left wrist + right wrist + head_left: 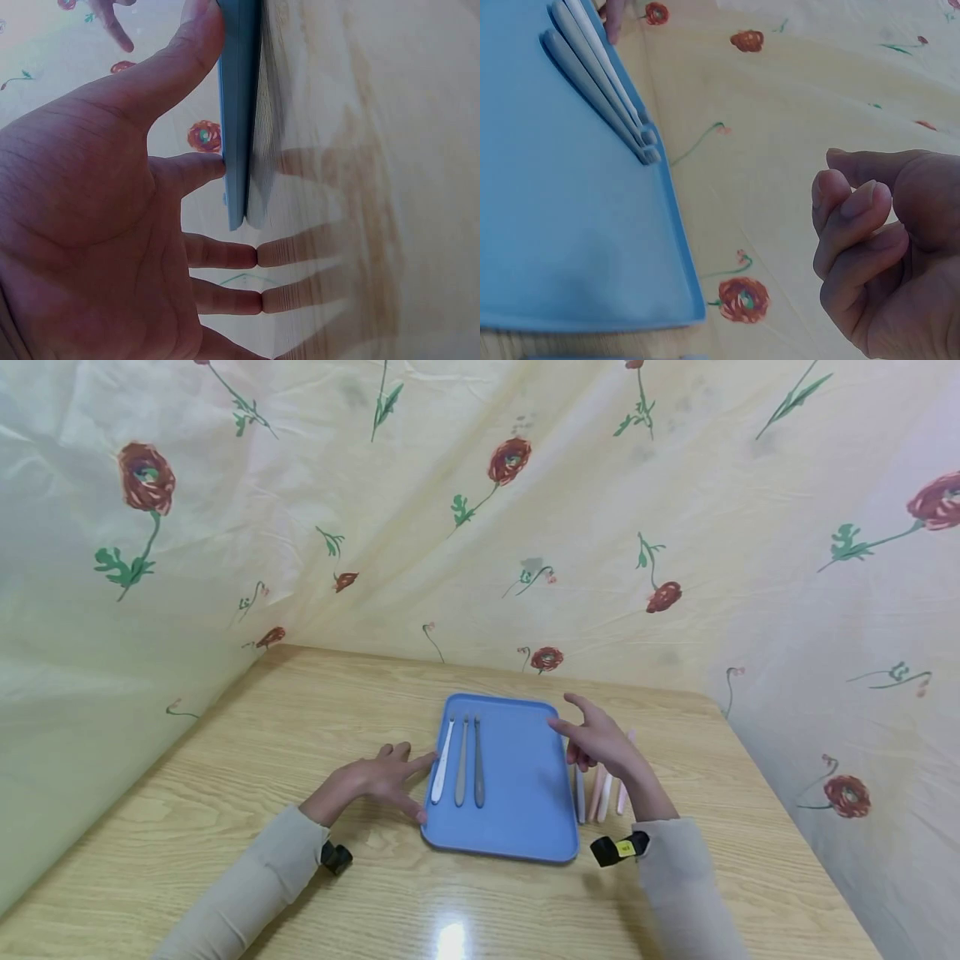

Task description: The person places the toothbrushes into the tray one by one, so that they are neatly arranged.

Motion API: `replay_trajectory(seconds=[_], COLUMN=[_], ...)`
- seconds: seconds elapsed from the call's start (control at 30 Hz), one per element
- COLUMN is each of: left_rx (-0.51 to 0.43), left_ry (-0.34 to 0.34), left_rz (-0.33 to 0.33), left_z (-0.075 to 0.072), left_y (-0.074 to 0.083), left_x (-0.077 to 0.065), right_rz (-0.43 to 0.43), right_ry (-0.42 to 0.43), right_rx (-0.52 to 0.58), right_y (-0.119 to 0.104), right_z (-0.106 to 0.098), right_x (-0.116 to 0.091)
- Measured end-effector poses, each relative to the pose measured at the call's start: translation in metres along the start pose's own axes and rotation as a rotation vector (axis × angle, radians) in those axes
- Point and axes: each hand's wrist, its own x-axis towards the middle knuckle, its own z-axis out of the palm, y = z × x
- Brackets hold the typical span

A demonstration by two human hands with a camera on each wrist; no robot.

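A blue rectangular tray (517, 827) lies on the table. In its left half three toothbrushes rest side by side, heads toward the back: a white one (442, 764), a grey one (461, 768) and a dark grey one (479, 768). At the tray's left edge, my left hand (386, 779) has its fingers spread, thumb and index fingertip touching the rim. My right hand (600, 742) hovers at the right rim, holding nothing; its thumb and index finger stick out apart, the others bend loosely. Several more toothbrushes (597, 793), pink, white and blue-grey, lie right of the tray, partly hidden under this hand.
The wood-grain table (360, 893) reaches back to a flower-printed cloth (420, 527), which hangs behind and along both sides. Each wrist wears a black strap with a small camera, the right one (618, 849) bearing a yellow label.
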Motion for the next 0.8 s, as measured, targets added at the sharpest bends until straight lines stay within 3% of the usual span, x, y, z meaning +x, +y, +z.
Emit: replay_trajectory(seconds=[0.8], left_rx=[-0.009], left_ry=[0.001], left_rz=[0.005], left_z=[0.0], left_y=[-0.001], left_x=[0.0], right_rz=[0.054], right_ry=[0.042], right_rx=[0.007], right_y=[0.027], right_z=[-0.033], right_x=[-0.016])
